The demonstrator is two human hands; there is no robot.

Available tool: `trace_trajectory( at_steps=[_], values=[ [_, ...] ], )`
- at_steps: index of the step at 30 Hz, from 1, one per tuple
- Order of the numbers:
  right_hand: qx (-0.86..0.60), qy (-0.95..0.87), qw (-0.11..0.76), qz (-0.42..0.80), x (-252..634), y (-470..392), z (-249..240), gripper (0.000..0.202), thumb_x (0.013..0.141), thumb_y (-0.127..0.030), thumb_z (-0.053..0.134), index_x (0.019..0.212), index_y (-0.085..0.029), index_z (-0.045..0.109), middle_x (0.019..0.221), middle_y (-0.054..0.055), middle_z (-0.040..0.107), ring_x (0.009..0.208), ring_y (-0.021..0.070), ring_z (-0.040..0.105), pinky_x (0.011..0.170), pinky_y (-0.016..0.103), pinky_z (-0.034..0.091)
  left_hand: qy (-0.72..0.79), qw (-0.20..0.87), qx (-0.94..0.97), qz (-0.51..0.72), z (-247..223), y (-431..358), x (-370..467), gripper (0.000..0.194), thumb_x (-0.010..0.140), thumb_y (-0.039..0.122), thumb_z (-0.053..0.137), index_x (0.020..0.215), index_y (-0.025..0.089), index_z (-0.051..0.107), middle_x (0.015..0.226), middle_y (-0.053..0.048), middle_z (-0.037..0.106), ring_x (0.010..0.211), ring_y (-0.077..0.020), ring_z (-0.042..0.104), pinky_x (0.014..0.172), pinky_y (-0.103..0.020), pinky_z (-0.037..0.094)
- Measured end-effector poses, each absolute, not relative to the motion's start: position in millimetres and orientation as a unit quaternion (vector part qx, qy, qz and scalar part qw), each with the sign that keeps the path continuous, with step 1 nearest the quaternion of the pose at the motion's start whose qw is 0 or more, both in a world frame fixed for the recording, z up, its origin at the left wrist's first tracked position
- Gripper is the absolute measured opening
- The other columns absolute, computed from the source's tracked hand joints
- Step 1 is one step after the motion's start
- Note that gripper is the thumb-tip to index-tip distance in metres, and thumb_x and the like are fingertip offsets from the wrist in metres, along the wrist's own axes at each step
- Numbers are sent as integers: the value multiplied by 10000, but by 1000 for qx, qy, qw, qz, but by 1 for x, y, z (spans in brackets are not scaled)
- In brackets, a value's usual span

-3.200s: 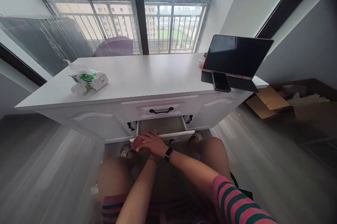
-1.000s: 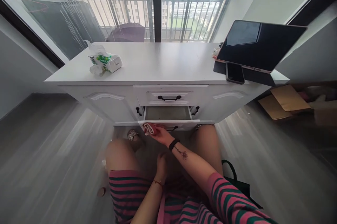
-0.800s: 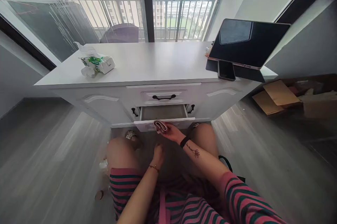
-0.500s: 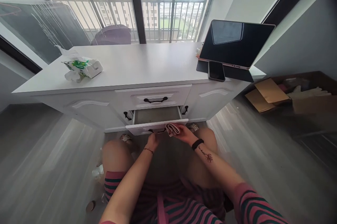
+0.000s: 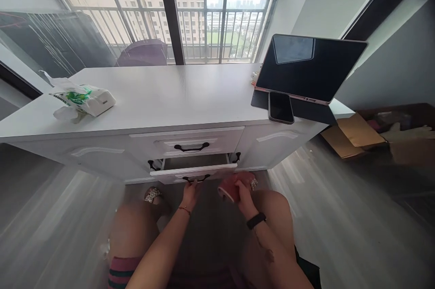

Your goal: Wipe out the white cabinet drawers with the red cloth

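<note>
My left hand (image 5: 190, 194) is at the black handle (image 5: 205, 176) of the lower drawer (image 5: 170, 175), its fingers curled round it from below. That drawer stands partly pulled out, and its grey inside shows as a narrow strip. Over the floor to the right of the handle, my right hand (image 5: 244, 196) is closed on a pink cloth (image 5: 228, 187). The cloth hangs loosely, slightly blurred, in front of my right shoe. Above the pulled-out drawer, the upper drawer (image 5: 159, 146) is closed.
On the white cabinet top (image 5: 170, 94) lie a tissue pack (image 5: 97, 100) at left, and a tablet (image 5: 312, 69) with a phone (image 5: 280, 108) at right. An open cardboard box (image 5: 362, 130) stands on the floor at right. My knees flank both arms.
The lower drawer has slid inward a little, my left hand staying at its handle. My right hand has moved down from the drawer front, and the folded cloth has loosened. The view has shifted.
</note>
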State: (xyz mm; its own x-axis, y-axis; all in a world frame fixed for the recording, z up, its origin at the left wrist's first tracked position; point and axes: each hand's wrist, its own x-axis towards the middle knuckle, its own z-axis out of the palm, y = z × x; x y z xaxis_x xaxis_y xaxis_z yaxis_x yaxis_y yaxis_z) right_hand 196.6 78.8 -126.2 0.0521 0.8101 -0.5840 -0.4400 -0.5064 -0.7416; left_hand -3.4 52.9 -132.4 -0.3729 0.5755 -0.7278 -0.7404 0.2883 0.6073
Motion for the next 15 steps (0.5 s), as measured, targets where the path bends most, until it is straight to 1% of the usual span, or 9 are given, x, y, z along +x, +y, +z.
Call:
trace_trajectory(
  at_steps=[2, 4, 8, 12, 15],
  values=[
    [-574, -182, 437, 668, 181, 74, -130, 182, 561, -252, 612, 734, -198, 599, 705, -4, 650, 660, 168, 596, 592, 263, 480, 589, 546, -68, 592, -132, 65, -6, 152, 819, 92, 579, 747, 205, 507, 693, -10, 633, 714, -151, 664, 730, -304, 506],
    [-562, -193, 418, 687, 169, 70, -132, 168, 562, -252, 606, 720, -192, 600, 706, 7, 649, 666, 178, 594, 602, 272, 472, 598, 540, -66, 589, -132, 77, -10, 162, 803, 84, 588, 745, 210, 503, 713, -12, 630, 772, -170, 673, 734, -309, 500],
    [-552, -255, 386, 693, 155, 67, -133, 222, 595, -260, 597, 800, -184, 632, 782, 30, 668, 740, 199, 607, 675, 297, 471, 610, 534, -62, 583, -133, 100, -18, 200, 784, 64, 592, 725, 210, 470, 770, -36, 632, 869, -210, 674, 724, -320, 489],
    [-554, -295, 375, 682, 151, 68, -136, 280, 586, -245, 595, 854, -184, 647, 851, 44, 677, 797, 211, 611, 716, 308, 468, 613, 533, -50, 581, -136, 115, -24, 242, 773, 47, 599, 717, 211, 430, 809, -27, 629, 848, -201, 671, 726, -330, 472],
    [-536, -294, 374, 697, 149, 68, -135, 254, 580, -244, 594, 820, -182, 649, 827, 41, 672, 775, 203, 604, 718, 308, 465, 611, 541, -38, 577, -139, 122, -27, 229, 789, 59, 596, 727, 210, 435, 819, -21, 627, 821, -188, 669, 738, -332, 467]
  ],
)
